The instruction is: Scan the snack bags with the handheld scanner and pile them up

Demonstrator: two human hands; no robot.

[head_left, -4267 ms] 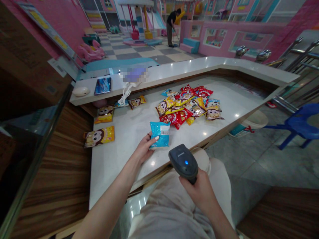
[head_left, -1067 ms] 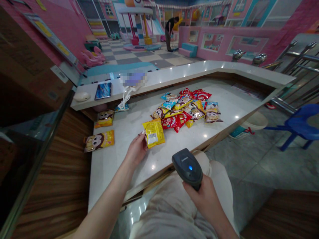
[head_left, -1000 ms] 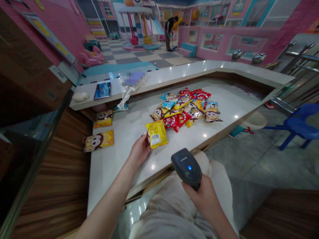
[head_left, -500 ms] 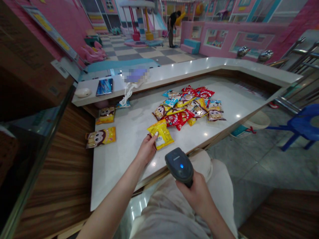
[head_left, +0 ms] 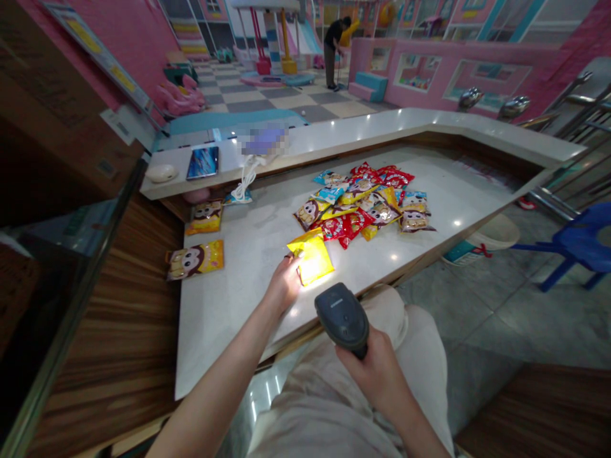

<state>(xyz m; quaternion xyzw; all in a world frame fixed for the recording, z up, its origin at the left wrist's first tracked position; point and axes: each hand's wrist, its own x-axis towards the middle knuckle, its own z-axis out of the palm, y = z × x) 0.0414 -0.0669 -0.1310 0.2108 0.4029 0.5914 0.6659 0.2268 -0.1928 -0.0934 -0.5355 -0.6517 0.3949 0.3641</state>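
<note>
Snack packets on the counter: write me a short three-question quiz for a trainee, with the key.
1. True or false: the handheld barcode scanner is in the left hand.
2. What do the left hand's fingers touch? A: a yellow snack packet. B: a blue chair. C: the floor.
3. How many yellow cartoon-monkey packets lie apart from the pile of snack packets, near the left edge of the white counter?

Key: 1 false, the right hand holds it; 2 A; 3 two.
</note>
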